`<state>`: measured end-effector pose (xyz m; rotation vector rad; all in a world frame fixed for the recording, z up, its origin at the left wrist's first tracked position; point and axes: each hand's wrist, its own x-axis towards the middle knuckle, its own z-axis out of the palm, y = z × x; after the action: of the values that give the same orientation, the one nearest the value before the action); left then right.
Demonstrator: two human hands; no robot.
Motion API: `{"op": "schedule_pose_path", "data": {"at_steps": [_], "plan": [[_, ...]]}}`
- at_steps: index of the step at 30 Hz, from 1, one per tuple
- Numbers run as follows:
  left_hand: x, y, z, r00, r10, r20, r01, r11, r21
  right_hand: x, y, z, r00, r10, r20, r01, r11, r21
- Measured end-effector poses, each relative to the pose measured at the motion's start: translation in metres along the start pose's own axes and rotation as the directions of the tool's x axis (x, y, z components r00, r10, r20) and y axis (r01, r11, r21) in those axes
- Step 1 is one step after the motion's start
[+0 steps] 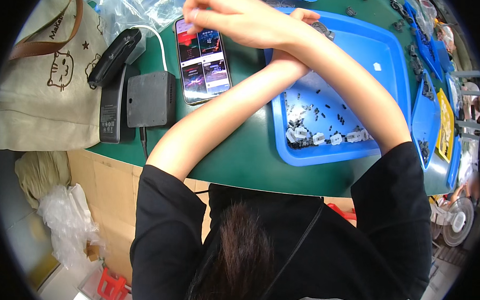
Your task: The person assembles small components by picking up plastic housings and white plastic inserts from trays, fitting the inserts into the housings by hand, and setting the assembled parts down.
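My forearms cross, the right one over the left. My right hand (234, 18) is above the top of a phone (203, 67), its fingers bent but apart, one fingertip at the lit screen, and nothing in its grasp. My left hand (304, 14) reaches over the blue tray (335, 157) and is mostly hidden behind my right wrist. Its fingertips show beside a grey plastic part (322, 30), which it appears to hold. Small black pieces (326, 113) and several pale clear plastic pieces (318, 138) lie in the tray's near end.
Left of the phone are a dark square box (151, 99) with a cable, a black case (116, 56) and a cloth bag (46, 90). Clear plastic bags (144, 9) lie behind. At the right stand more blue trays (426, 111) and a yellow tray (445, 125) on the green table (240, 150).
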<state>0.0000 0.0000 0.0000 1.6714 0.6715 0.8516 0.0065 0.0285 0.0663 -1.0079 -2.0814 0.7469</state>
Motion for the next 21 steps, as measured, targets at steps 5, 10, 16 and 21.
{"op": "schedule_pose_path", "data": {"at_steps": [5, 10, 16, 21], "plan": [[0.010, -0.008, 0.010, 0.923, 0.308, -0.232, -0.312, 0.950, 0.023, -0.036, -0.020, -0.042, 0.966, -0.051, -0.254, 0.075, 0.994, 0.084], [0.000, 0.029, 0.006, 0.944, 0.105, -0.312, -0.123, 0.992, -0.040, -0.105, -0.020, -0.087, 0.909, 0.148, -0.390, -0.100, 0.985, 0.140], [-0.002, 0.024, 0.005, 0.983, 0.016, -0.181, -0.018, 1.000, -0.010, -0.147, 0.031, -0.086, 0.785, 0.220, -0.579, -0.194, 0.975, 0.107], [-0.001, 0.021, 0.005, 0.989, 0.053, -0.136, -0.072, 0.988, -0.139, -0.151, 0.029, -0.084, 0.784, 0.316, -0.535, -0.206, 0.944, 0.257]]}}
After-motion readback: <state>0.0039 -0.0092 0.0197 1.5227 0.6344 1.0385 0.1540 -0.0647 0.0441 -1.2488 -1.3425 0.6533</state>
